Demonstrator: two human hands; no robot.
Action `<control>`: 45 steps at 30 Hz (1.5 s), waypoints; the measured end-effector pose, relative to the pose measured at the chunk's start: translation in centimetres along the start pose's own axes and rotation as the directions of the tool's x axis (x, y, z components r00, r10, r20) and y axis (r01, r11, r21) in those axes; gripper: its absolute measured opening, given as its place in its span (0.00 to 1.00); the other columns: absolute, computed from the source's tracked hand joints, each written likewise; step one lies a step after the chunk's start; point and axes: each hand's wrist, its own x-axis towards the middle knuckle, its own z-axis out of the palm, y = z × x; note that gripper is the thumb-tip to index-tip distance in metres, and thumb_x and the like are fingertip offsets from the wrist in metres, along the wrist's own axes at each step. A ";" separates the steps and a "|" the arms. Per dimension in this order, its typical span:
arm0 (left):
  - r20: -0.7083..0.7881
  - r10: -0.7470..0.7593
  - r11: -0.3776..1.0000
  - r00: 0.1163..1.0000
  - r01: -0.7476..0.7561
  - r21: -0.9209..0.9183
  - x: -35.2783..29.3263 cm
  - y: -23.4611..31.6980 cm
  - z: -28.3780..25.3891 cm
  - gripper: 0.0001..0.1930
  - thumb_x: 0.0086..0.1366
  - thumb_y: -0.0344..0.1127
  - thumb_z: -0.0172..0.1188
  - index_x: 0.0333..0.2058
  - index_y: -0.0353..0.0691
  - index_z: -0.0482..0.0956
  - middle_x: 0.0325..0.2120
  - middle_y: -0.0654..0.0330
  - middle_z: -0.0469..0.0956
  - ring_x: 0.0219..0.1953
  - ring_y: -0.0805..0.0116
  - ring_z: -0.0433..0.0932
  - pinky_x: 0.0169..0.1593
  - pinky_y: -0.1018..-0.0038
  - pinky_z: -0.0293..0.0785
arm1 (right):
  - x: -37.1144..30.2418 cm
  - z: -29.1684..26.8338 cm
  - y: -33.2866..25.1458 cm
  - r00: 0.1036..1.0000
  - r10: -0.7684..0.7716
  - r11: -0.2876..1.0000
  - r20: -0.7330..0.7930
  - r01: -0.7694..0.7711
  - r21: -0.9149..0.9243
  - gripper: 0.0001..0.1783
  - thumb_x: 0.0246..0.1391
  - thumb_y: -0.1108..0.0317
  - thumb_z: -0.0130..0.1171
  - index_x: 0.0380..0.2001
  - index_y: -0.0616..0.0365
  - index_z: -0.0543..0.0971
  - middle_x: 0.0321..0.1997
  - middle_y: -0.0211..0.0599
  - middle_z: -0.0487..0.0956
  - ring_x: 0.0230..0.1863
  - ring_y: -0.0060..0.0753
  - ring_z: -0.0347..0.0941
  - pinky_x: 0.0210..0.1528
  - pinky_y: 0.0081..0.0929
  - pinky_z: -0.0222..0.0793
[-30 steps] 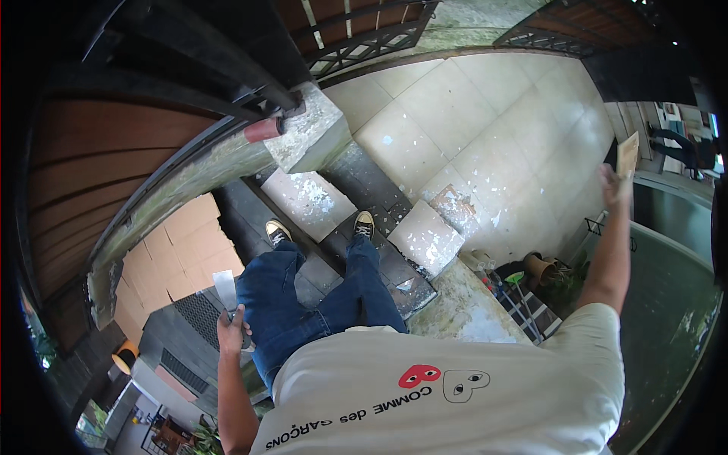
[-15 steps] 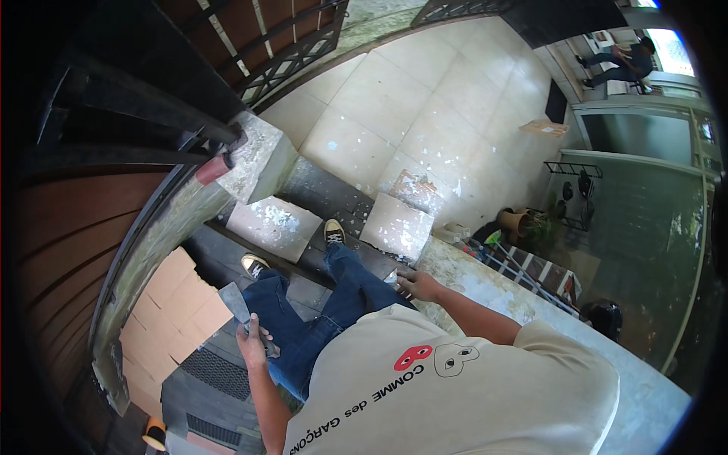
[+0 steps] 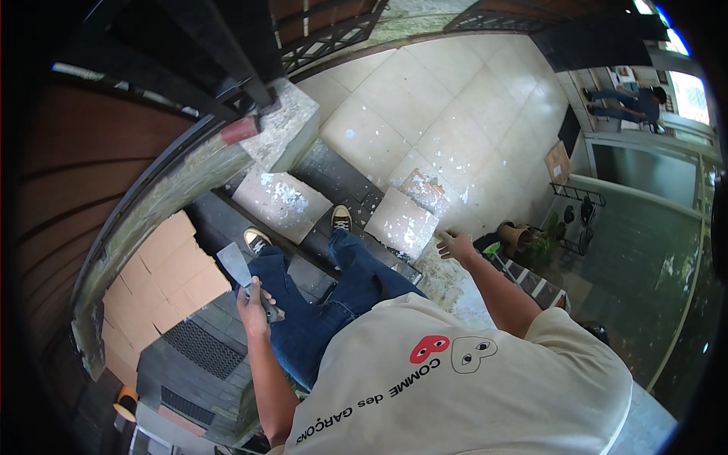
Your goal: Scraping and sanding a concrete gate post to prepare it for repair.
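My left hand is closed around the handle of a scraper, a flat grey blade pointing up and away beside my left leg. My right hand reaches out to the right above the top of a low, patchy wall. Its fingers are slightly bent and apart, and I see nothing in them. Just left of it lies a pale square sheet dotted with white flakes. A similar flake-covered sheet rests on the dark step beyond my shoes.
Cardboard covers the floor at left, by a curved wall with a gate. A concrete post rises ahead. Potted plants and a ladder stand at right. Another person sits far right.
My right hand has moved away from my hip, outward and forward over the wall. My left hand still holds the scraper at about the same place. The view has turned slightly.
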 end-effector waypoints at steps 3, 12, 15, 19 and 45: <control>-0.005 -0.065 0.992 0.998 0.064 -0.111 -0.1 0.0 -0.4 0.17 0.65 0.49 0.59 0.36 0.40 0.72 0.18 0.65 0.69 0.19 0.75 0.71 0.20 0.77 0.69 | -0.5 2.1 -0.8 0.993 -0.027 0.994 0.111 0.038 -0.103 0.21 0.62 0.58 0.51 0.48 0.65 0.74 0.35 0.48 0.80 0.28 0.35 0.78 0.32 0.32 0.79; 0.306 -0.117 0.842 0.945 0.257 -0.474 5.7 -2.8 3.2 0.19 0.68 0.56 0.51 0.35 0.44 0.71 0.23 0.65 0.69 0.24 0.70 0.72 0.28 0.68 0.74 | -3.3 20.8 -9.0 0.740 -0.255 0.911 0.622 0.400 -0.103 0.25 0.63 0.54 0.51 0.54 0.61 0.69 0.44 0.45 0.78 0.42 0.36 0.76 0.42 0.33 0.75; 0.351 -0.194 0.842 0.916 0.339 -0.420 7.2 -2.2 6.5 0.22 0.70 0.59 0.45 0.38 0.45 0.73 0.27 0.65 0.68 0.28 0.69 0.71 0.37 0.72 0.72 | -5.4 28.3 -12.2 0.607 -0.412 0.755 0.679 0.645 -0.119 0.29 0.62 0.52 0.52 0.59 0.60 0.65 0.47 0.49 0.77 0.49 0.45 0.75 0.48 0.37 0.72; 0.207 0.186 0.983 0.960 -0.181 -0.041 12.7 -6.0 6.6 0.25 0.73 0.55 0.41 0.45 0.38 0.76 0.30 0.56 0.71 0.40 0.63 0.71 0.46 0.71 0.66 | -3.2 33.1 -13.3 0.534 -0.431 0.714 0.728 0.695 -0.087 0.29 0.61 0.58 0.54 0.61 0.60 0.61 0.48 0.57 0.76 0.51 0.52 0.74 0.54 0.38 0.66; -0.170 -0.012 0.913 0.985 -0.059 -0.404 29.4 -20.4 6.1 0.14 0.72 0.41 0.44 0.36 0.36 0.71 0.24 0.52 0.75 0.19 0.68 0.73 0.22 0.68 0.67 | 3.6 45.7 -31.8 0.745 -0.583 -0.234 0.323 0.226 -0.946 0.20 0.51 0.69 0.49 0.46 0.69 0.75 0.37 0.64 0.79 0.44 0.62 0.76 0.49 0.49 0.71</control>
